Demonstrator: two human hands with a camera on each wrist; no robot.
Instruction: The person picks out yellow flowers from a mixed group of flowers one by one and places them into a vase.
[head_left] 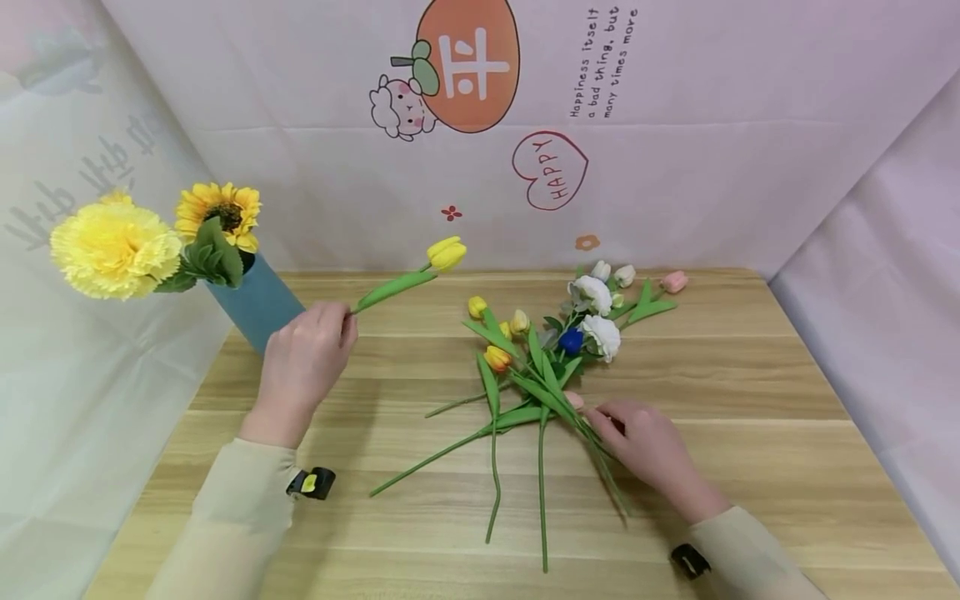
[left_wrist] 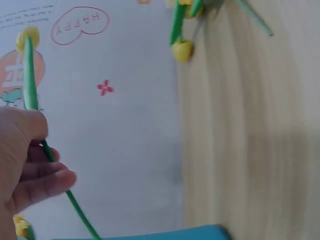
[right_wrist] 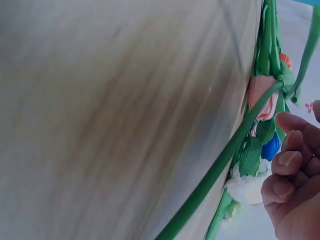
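My left hand (head_left: 303,358) holds a yellow tulip (head_left: 447,253) by its green stem, raised beside the blue vase (head_left: 258,304). In the left wrist view the stem runs between the thumb and fingers (left_wrist: 42,185), its lower end pointing toward the vase rim (left_wrist: 145,235). A sunflower (head_left: 221,215) and a yellow carnation-like flower (head_left: 116,246) stand in the vase. The right hand (head_left: 637,437) is at the pile's stems, fingers loosely bent with nothing visible between them in the right wrist view. Close by lies a pink tulip (right_wrist: 263,95); a green stem (right_wrist: 215,170) crosses in front.
The pile on the wooden table (head_left: 712,467) includes an orange tulip (head_left: 497,359), a blue bud (head_left: 571,341), white flowers (head_left: 602,336) and another pink tulip (head_left: 674,282). Several stems spread toward the front. Printed cloth (head_left: 337,183) hangs behind and at both sides.
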